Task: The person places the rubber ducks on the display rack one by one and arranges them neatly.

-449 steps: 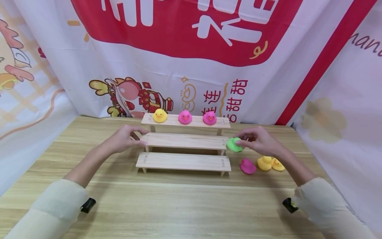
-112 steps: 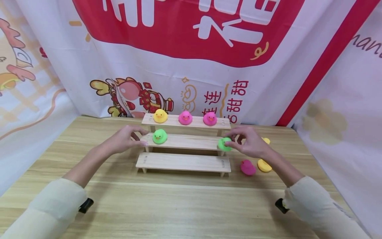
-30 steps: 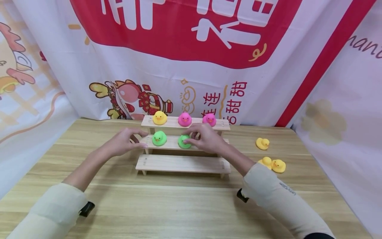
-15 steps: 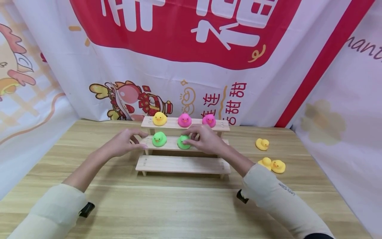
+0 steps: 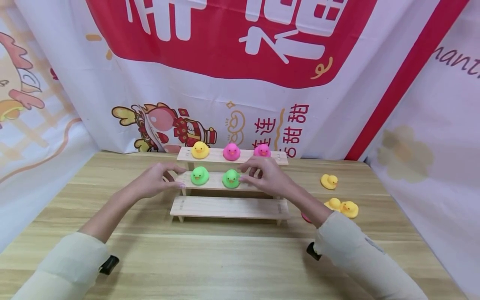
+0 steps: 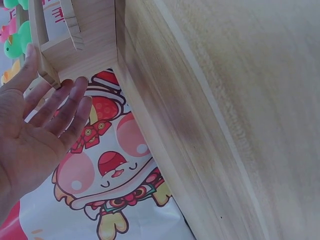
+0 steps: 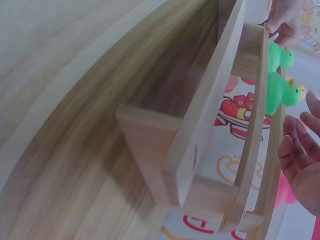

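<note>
The left hand (image 5: 153,181) pinched the left end of the middle shelf (image 5: 215,180), thumb at the front edge and index finger at the back. The right hand (image 5: 268,177) held nothing: its fingers were bent and parted, thumb and fingertips just beside the right green duck (image 5: 231,179). That duck sat upright near the middle of the shelf, with the left green duck (image 5: 200,176) near the left end.

The right wrist view showed a small gap between the right fingers and the duck, hard to make out from the head. The left wrist view showed the left palm, its other fingers spread loosely past the shelf's end. Only the head view took in the three yellow ducks (image 5: 329,181) on the table (image 5: 232,262) to the right, and a pink duck (image 5: 305,217) mostly hidden by the right forearm (image 5: 305,204).

Both arms reached forward and inward, the right crossing over the stand's right end. The top shelf (image 5: 216,154) bore one yellow and two pink ducks.
</note>
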A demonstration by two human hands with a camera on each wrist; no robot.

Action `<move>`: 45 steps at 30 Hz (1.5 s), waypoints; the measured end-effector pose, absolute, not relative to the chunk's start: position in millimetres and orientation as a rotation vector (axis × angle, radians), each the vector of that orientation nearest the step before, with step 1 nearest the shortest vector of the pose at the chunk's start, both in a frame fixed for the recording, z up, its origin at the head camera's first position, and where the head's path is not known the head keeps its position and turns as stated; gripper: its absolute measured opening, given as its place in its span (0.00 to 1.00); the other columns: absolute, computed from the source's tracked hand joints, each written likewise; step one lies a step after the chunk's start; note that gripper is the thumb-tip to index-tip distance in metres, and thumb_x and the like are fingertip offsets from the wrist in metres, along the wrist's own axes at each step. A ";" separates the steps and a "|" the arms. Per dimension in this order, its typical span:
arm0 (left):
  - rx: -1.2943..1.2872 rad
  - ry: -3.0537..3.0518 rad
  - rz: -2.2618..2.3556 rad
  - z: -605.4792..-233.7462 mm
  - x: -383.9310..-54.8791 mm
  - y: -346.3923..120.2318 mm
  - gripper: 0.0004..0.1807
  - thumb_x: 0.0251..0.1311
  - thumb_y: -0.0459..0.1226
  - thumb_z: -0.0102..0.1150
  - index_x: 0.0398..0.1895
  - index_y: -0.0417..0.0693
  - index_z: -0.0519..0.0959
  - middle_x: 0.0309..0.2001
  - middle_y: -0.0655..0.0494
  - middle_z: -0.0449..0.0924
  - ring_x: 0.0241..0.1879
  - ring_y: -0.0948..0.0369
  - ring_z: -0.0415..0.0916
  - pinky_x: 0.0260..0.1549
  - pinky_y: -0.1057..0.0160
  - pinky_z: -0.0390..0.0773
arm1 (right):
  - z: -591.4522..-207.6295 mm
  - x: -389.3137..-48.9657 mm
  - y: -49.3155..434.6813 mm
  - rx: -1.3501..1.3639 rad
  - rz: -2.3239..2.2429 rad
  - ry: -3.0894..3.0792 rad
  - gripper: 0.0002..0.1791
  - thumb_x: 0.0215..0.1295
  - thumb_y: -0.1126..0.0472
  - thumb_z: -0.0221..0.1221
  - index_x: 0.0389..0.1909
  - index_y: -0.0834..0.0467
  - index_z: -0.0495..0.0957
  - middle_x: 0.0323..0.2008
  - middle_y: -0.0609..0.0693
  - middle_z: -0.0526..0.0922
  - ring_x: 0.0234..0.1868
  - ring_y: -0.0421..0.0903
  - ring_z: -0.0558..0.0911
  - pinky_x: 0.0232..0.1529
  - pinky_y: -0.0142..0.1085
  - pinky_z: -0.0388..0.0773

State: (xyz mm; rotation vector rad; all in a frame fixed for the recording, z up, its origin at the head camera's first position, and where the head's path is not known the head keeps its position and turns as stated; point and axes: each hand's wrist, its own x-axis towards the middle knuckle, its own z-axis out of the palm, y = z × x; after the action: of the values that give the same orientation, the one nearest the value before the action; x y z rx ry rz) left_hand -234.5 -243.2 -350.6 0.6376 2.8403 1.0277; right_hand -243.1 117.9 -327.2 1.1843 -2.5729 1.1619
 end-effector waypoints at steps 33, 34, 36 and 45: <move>0.649 2.845 1.016 -350.8 -234.1 -243.4 0.26 0.63 0.39 0.73 0.60 0.34 0.80 0.58 0.35 0.82 0.44 0.51 0.84 0.44 0.52 0.86 | -333.8 -228.2 203.4 0.966 1.077 -2.640 0.12 0.68 0.62 0.69 0.50 0.60 0.87 0.43 0.52 0.88 0.39 0.45 0.84 0.38 0.36 0.84; 0.646 2.844 1.017 -350.7 -234.1 -243.4 0.26 0.63 0.40 0.73 0.60 0.34 0.80 0.58 0.35 0.82 0.44 0.51 0.84 0.44 0.52 0.86 | -333.8 -227.9 206.4 0.951 1.073 -2.647 0.13 0.68 0.62 0.69 0.51 0.60 0.87 0.43 0.52 0.88 0.39 0.45 0.84 0.38 0.36 0.84; 0.643 2.844 1.018 -350.7 -234.1 -243.4 0.27 0.63 0.40 0.74 0.60 0.34 0.81 0.58 0.35 0.82 0.44 0.51 0.84 0.43 0.52 0.86 | -334.2 -227.8 212.9 0.931 1.061 -2.651 0.14 0.67 0.63 0.69 0.52 0.60 0.87 0.43 0.52 0.89 0.39 0.46 0.84 0.38 0.36 0.84; 0.642 2.848 0.991 -348.4 -233.9 -242.9 0.28 0.63 0.43 0.73 0.60 0.34 0.80 0.56 0.37 0.83 0.46 0.50 0.84 0.45 0.50 0.86 | -341.4 -229.8 240.9 0.831 1.005 -2.695 0.11 0.67 0.63 0.69 0.49 0.60 0.87 0.41 0.52 0.89 0.38 0.46 0.84 0.36 0.35 0.84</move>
State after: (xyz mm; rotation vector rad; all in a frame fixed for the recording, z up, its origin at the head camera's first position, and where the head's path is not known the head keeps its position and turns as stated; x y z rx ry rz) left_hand -233.9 -242.9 -348.4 0.6420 2.8477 0.9908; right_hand -229.8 240.9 -341.4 0.8311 -2.6949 1.0051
